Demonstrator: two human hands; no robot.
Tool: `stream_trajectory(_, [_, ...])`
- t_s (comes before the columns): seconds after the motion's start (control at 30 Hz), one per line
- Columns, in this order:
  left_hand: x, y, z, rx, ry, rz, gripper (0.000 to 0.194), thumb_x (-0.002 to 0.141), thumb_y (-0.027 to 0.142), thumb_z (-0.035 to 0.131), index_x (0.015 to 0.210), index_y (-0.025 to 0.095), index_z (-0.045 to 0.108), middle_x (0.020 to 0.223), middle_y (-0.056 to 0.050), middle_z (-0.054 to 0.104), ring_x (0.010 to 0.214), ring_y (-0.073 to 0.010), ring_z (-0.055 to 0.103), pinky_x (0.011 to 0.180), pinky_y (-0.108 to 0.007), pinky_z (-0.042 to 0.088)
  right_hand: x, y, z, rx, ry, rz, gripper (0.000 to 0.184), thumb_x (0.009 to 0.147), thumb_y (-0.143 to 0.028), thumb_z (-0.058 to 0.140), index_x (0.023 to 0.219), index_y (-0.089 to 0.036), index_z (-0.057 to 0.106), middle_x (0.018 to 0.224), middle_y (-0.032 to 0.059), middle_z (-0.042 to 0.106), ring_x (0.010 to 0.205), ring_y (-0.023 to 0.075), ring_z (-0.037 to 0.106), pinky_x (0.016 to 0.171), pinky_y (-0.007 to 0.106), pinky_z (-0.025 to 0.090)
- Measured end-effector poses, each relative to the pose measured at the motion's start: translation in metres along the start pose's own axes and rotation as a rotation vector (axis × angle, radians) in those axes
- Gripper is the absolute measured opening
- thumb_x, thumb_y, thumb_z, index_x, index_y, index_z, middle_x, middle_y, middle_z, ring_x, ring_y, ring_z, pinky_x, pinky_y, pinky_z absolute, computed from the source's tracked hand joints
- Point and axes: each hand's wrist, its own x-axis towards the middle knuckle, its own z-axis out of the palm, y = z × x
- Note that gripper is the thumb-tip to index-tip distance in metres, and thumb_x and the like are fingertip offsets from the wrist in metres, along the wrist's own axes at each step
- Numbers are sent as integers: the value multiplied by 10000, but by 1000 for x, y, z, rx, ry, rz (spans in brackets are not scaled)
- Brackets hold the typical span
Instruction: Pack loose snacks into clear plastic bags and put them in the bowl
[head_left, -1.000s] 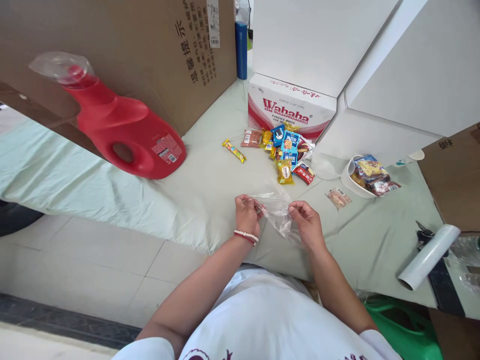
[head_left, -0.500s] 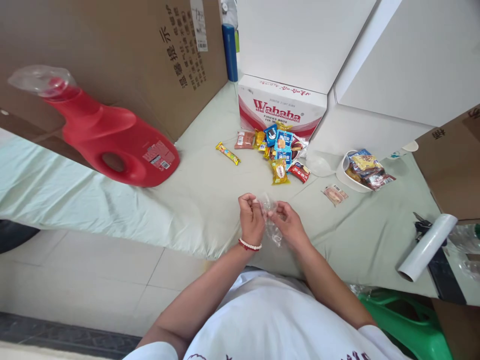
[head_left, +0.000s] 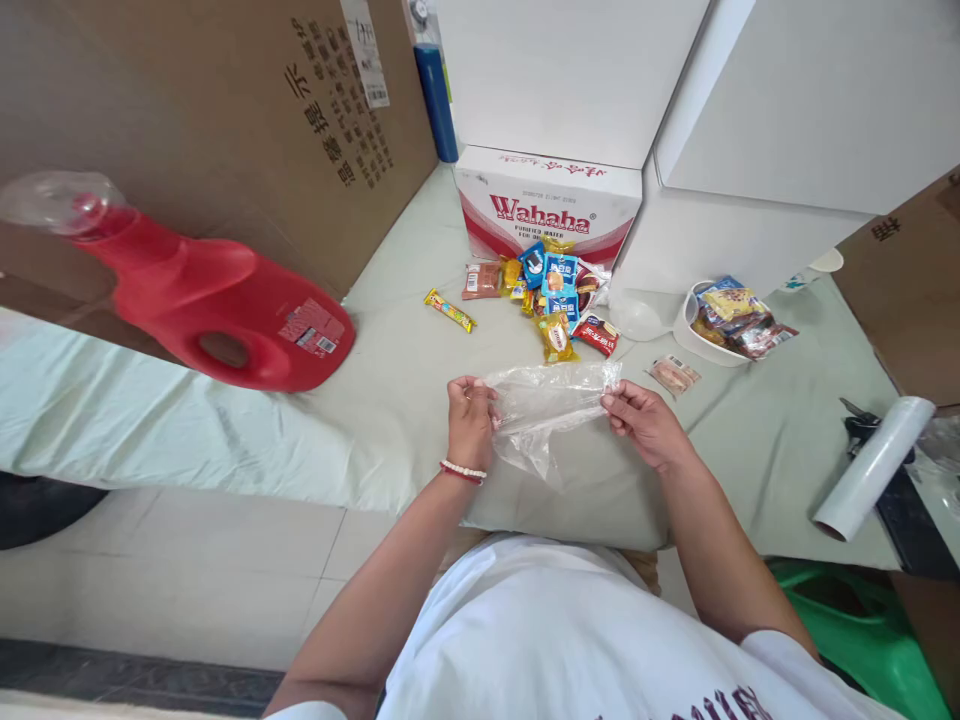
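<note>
A clear plastic bag (head_left: 551, 405) is stretched sideways between my two hands, just above the cloth-covered table. My left hand (head_left: 471, 415) pinches its left edge; a white and red bracelet circles that wrist. My right hand (head_left: 641, 418) grips the opposite edge between thumb and fingers. Beyond the bag lies a heap of wrapped snacks (head_left: 561, 305), among them a yellow packet (head_left: 556, 338) and a red packet (head_left: 596, 334). A thin yellow snack stick (head_left: 450, 310) lies apart to the left. A small pinkish packet (head_left: 674, 375) rests just beyond my right hand.
A Wahaha carton (head_left: 551, 205) stands behind the heap. To the right are a white bowl of snacks (head_left: 709, 345), a clear scoop-like piece (head_left: 636, 315), a plastic film roll (head_left: 874, 470) and scissors (head_left: 862, 425). A big red jug (head_left: 225, 300) leans at left by a cardboard box (head_left: 225, 110).
My hands came close together with the bag bunched between them, then moved apart, spreading it wide. The view has shifted slightly; the snacks stay in place.
</note>
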Motion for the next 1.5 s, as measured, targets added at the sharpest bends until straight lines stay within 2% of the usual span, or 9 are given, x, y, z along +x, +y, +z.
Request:
stream_trajectory(0.2, [-27,-11,-1,158,-63,-239,806,603,393,923,1256,188,497,1217,-132,647,991,-196,679,755,-276,546,4,5,23,287,42,95,384,600,-382,950,763,-193,658,633,-54,557,519,47,425,449,159,356])
stream_trajectory(0.33, [-37,-23,-3,196,-115,-249,404,657,389,838,907,169,609,806,-8,659,727,-132,624,640,-238,494,4,9,24,438,81,56,366,630,-356,938,863,-204,701,769,-26,650,608,56,529,532,159,461])
stream_trajectory(0.5, [-40,-20,6,80,-113,-172,352,770,493,729,870,213,540,646,81,515,544,-82,467,453,-178,354,-1,27,25,392,143,228,394,667,-383,905,953,-194,711,1000,64,741,578,67,543,416,168,394])
stream_trajectory(0.77, [-46,-23,6,56,-242,-138,433,835,606,695,858,214,513,581,102,411,460,-51,327,414,-167,240,8,48,52,416,37,326,472,522,-411,976,740,-142,656,614,-44,569,447,8,305,346,141,175])
stream_trajectory(0.97, [-32,-10,-14,105,-249,-148,446,820,621,710,843,206,550,580,100,367,463,-55,305,426,-185,256,1,37,20,195,-3,324,465,548,-430,963,779,-155,668,626,-48,570,459,20,304,370,161,162])
stream_trajectory(1.2, [-8,12,-35,232,-365,-324,547,662,619,828,902,213,549,618,115,387,431,-35,270,397,-184,174,-11,16,-32,223,22,190,372,641,-393,933,774,-201,643,972,4,705,833,115,641,753,264,566])
stream_trajectory(1.27, [1,12,-40,285,-376,-374,582,644,615,828,963,220,544,628,121,377,422,-36,251,400,-186,162,-11,19,-36,231,27,217,402,639,-423,928,785,-201,626,990,32,727,788,128,659,669,264,567])
stream_trajectory(1.37, [7,5,-44,474,-180,-190,575,670,540,802,1054,212,525,703,87,450,499,-81,397,463,-218,323,-8,29,-33,124,110,214,467,608,-482,928,791,-194,610,742,0,683,523,70,528,419,175,384])
stream_trajectory(1.5, [-7,-1,-39,874,150,544,444,744,314,731,1134,188,560,1059,-88,599,1040,-256,589,909,-441,493,-6,39,-25,0,188,153,496,603,-531,905,791,-193,595,586,-63,559,437,47,400,367,174,244])
